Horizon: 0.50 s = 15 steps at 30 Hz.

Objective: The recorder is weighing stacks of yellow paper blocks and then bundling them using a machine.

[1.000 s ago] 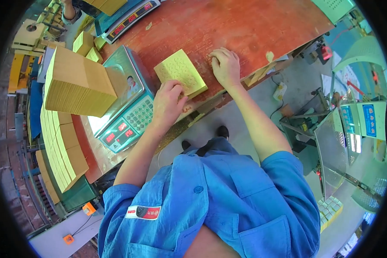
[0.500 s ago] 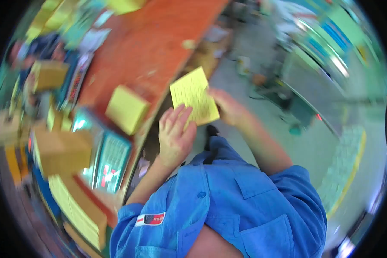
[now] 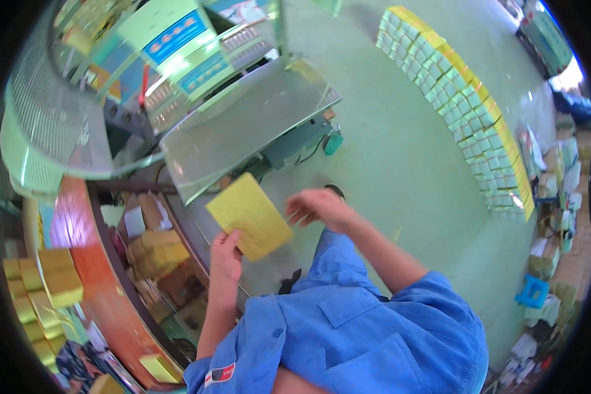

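A flat yellow rectangular sheet (image 3: pixel 251 218), faintly creased on its upper face, is held out in front of my body. My left hand (image 3: pixel 226 255) grips its lower left edge, with the thumb on top and the other fingers mostly hidden beneath. Just off the sheet's right edge hovers my right hand (image 3: pixel 316 207), apart from it, its fingers loosely bent and nothing visible in them. How thick the sheet is, I cannot tell.
Ahead stands a metal-topped table (image 3: pixel 249 118) with a machine behind it. A red bench (image 3: pixel 105 282) runs along the left, with yellow-brown packs (image 3: pixel 156 253) beneath. At the right, a long row of wrapped white-and-yellow packs (image 3: pixel 463 111) lies on the floor, near a blue stool (image 3: pixel 532 291).
My view has swung right, away from the red bench toward the metal table. My right hand has let go of the sheet; the left now grips it, and its printed-looking marks no longer show.
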Each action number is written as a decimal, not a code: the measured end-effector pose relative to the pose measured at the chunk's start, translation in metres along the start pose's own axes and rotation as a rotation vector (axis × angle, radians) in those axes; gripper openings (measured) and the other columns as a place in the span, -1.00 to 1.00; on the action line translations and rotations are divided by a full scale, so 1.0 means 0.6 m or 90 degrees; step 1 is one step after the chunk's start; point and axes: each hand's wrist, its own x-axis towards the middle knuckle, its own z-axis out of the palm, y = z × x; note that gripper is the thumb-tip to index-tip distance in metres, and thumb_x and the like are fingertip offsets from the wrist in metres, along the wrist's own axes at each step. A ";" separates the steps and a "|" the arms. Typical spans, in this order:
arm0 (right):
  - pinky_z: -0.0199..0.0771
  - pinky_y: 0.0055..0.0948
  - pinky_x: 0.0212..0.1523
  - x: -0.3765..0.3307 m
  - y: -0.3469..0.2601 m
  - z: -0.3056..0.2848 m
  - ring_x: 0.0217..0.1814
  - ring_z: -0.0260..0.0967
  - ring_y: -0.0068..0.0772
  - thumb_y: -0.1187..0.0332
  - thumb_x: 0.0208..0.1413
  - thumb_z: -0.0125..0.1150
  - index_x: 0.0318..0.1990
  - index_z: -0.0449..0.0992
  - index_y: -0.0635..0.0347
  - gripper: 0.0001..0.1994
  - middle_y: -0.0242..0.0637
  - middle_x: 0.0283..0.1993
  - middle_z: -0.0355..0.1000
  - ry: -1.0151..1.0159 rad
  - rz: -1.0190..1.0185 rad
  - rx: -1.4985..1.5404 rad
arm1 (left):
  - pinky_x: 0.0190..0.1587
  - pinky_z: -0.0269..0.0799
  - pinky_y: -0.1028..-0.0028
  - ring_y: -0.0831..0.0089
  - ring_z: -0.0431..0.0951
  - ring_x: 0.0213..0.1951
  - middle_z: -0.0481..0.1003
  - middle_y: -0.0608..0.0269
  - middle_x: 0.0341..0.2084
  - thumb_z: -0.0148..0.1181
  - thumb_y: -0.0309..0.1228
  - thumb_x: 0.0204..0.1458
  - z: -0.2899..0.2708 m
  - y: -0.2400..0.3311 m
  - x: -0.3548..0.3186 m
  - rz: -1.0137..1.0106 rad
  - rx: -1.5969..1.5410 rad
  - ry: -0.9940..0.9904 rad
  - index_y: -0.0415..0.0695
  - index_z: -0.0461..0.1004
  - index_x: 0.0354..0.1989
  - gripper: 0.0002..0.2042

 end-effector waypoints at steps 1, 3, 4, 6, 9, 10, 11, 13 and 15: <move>0.49 -0.41 -0.24 0.035 -0.012 -0.089 -0.18 0.50 -0.44 0.17 0.27 0.00 -0.06 0.54 0.18 -0.69 -0.31 -0.18 0.50 0.076 -0.011 0.045 | 0.00 0.48 0.33 0.36 0.55 -0.05 0.54 0.22 -0.07 0.07 -0.50 0.18 0.024 0.017 0.048 0.051 -0.007 0.017 -0.22 0.42 0.08 -0.71; 0.53 -0.38 -0.24 0.120 -0.016 -0.279 -0.27 0.51 -0.37 0.20 0.29 -0.04 0.02 0.46 0.20 -0.68 -0.26 -0.19 0.52 0.289 -0.003 0.087 | 0.02 0.47 0.31 0.34 0.54 -0.03 0.52 0.20 -0.04 0.06 -0.50 0.18 0.093 0.051 0.140 0.077 0.009 0.022 -0.23 0.40 0.09 -0.70; 0.51 -0.40 -0.27 0.179 -0.006 -0.382 -0.28 0.51 -0.37 0.25 0.26 -0.01 0.06 0.44 0.19 -0.69 -0.26 -0.21 0.51 0.358 -0.003 0.109 | 0.04 0.46 0.30 0.32 0.52 0.00 0.50 0.19 -0.01 0.05 -0.50 0.19 0.126 0.071 0.190 0.107 0.013 0.028 -0.24 0.38 0.11 -0.69; 0.50 -0.42 -0.30 0.272 0.012 -0.465 -0.29 0.50 -0.37 0.30 0.23 0.02 0.10 0.42 0.17 -0.67 -0.27 -0.23 0.51 0.400 0.039 0.144 | 0.07 0.44 0.27 0.29 0.50 0.03 0.47 0.18 0.03 0.05 -0.48 0.19 0.121 0.081 0.250 0.091 0.038 0.104 -0.22 0.34 0.14 -0.66; 0.45 -0.46 -0.33 0.430 -0.015 -0.564 -0.32 0.47 -0.38 0.41 0.14 0.08 0.21 0.35 0.06 -0.56 -0.27 -0.24 0.50 0.405 0.058 0.094 | 0.12 0.42 0.22 0.24 0.47 0.08 0.42 0.16 0.09 0.04 -0.43 0.20 0.145 0.058 0.333 0.071 0.063 0.183 -0.21 0.28 0.19 -0.62; 0.45 -0.43 -0.30 0.478 0.015 -0.608 -0.30 0.47 -0.36 0.44 0.11 0.08 0.25 0.32 0.02 -0.51 -0.24 -0.23 0.50 0.431 0.049 -0.046 | 0.13 0.40 0.20 0.22 0.45 0.10 0.41 0.14 0.10 0.04 -0.40 0.20 0.151 0.049 0.341 0.041 0.078 0.199 -0.21 0.25 0.20 -0.60; 0.45 -0.41 -0.28 0.525 0.039 -0.636 -0.29 0.47 -0.34 0.48 0.08 0.08 0.29 0.28 -0.03 -0.45 -0.21 -0.23 0.50 0.444 0.038 -0.187 | 0.13 0.40 0.20 0.22 0.45 0.10 0.41 0.14 0.10 0.04 -0.40 0.20 0.161 0.046 0.347 0.027 0.090 0.206 -0.21 0.25 0.20 -0.60; 0.45 -0.37 -0.26 0.615 0.050 -0.648 -0.28 0.47 -0.31 0.51 0.06 0.08 0.30 0.27 -0.02 -0.42 -0.18 -0.21 0.50 0.440 0.024 -0.241 | 0.11 0.42 0.21 0.22 0.47 0.08 0.43 0.10 0.05 0.02 -0.41 0.19 0.181 0.044 0.349 0.068 0.034 0.318 -0.26 0.25 0.19 -0.60; 0.46 -0.34 -0.23 0.677 0.064 -0.661 -0.26 0.47 -0.28 0.54 0.04 0.07 0.31 0.26 -0.02 -0.40 -0.15 -0.19 0.50 0.440 0.003 -0.301 | 0.09 0.44 0.21 0.21 0.49 0.06 0.44 0.10 0.04 0.02 -0.40 0.18 0.182 0.050 0.353 0.057 0.051 0.336 -0.25 0.26 0.18 -0.61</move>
